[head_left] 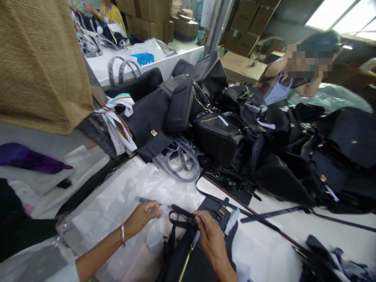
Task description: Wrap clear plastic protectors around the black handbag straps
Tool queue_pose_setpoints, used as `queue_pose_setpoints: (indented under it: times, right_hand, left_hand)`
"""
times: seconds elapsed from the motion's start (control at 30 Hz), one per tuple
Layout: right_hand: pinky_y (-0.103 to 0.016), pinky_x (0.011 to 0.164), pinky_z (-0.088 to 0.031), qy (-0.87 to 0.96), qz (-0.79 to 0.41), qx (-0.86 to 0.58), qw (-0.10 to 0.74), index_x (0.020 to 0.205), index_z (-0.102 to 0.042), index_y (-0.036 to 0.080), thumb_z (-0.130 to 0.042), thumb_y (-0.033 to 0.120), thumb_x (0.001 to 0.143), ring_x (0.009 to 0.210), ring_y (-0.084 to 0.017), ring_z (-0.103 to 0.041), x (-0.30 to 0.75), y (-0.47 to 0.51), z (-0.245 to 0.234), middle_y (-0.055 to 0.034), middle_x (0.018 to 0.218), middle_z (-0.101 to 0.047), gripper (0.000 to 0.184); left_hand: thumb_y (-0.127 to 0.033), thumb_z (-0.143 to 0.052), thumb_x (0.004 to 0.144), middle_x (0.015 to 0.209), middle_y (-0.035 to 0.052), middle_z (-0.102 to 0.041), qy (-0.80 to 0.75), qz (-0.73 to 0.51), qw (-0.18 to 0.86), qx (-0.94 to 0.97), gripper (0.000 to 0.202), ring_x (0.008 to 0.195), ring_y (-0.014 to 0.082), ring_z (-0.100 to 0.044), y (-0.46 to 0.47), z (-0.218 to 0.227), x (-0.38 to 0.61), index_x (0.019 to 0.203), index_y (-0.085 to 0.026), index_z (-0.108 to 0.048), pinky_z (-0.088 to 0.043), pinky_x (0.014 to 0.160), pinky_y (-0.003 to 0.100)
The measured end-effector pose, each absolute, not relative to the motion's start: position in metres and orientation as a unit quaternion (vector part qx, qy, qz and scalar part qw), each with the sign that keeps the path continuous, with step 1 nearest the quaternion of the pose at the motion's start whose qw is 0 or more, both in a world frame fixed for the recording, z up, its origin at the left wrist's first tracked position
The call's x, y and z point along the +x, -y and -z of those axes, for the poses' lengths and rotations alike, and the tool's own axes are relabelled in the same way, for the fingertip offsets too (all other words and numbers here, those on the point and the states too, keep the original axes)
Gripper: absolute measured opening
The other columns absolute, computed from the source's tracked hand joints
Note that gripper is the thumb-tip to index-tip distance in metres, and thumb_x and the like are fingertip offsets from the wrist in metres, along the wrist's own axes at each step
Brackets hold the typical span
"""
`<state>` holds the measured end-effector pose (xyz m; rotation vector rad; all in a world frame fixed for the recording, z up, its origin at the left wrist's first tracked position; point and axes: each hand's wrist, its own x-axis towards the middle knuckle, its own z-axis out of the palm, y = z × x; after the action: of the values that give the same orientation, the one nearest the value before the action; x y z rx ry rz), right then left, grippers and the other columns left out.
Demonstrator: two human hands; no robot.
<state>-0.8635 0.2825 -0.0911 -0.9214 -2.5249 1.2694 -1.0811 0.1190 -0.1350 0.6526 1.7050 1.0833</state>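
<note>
At the near edge of the table a black bag lies flat on clear plastic sheeting. The right hand rests on the bag's upper end, fingers curled together around its black handle, which it grips just above the bag's top. The left hand lies to the left of the bag, on the plastic, its fingers bent and drawn together, the tips pinching a fold of the sheet; a thin bracelet circles that wrist. A loose black strap runs across the table to the right of the bag.

Behind the hands a large pile of black bags covers the middle of the table, some with gold fittings. A bag with clear-wrapped handles sits at the front of the pile. Striped straps lie at its left. A woven tan cloth hangs at upper left. A second person bends over at the far right, beside stacked cartons.
</note>
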Motion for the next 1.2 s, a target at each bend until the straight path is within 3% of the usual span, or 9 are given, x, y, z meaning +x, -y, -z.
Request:
queue_pose_setpoints:
  times: [0.4,1.2]
  right_hand:
    - [-0.026,0.077,-0.044,0.846,-0.444,-0.287,0.074,0.105,-0.061,0.024,-0.040,0.016,0.093,0.089,-0.017,-0.059,-0.869,-0.278,0.093,-0.0030,0.094,-0.063,0.025]
    - [-0.025,0.077,-0.045,0.838,-0.463,-0.282,0.070,0.102,-0.062,0.024,-0.040,0.017,0.093,0.088,-0.016,-0.061,-0.866,-0.277,0.095,-0.0031,0.092,-0.063,0.025]
  left_hand:
    - [-0.036,-0.060,0.081,0.071,-0.0023,-0.060,-0.705,-0.415,0.475,0.325,0.021,0.073,0.0153,-0.054,-0.117,0.124,-1.086,0.074,-0.016,-0.063,-0.038,0.069,0.025]
    - [-0.034,-0.061,0.079,0.071,-0.0021,-0.060,-0.721,-0.389,0.444,0.364,0.018,0.073,0.0159,-0.055,-0.122,0.117,-1.087,0.073,-0.017,-0.062,-0.039,0.069,0.025]
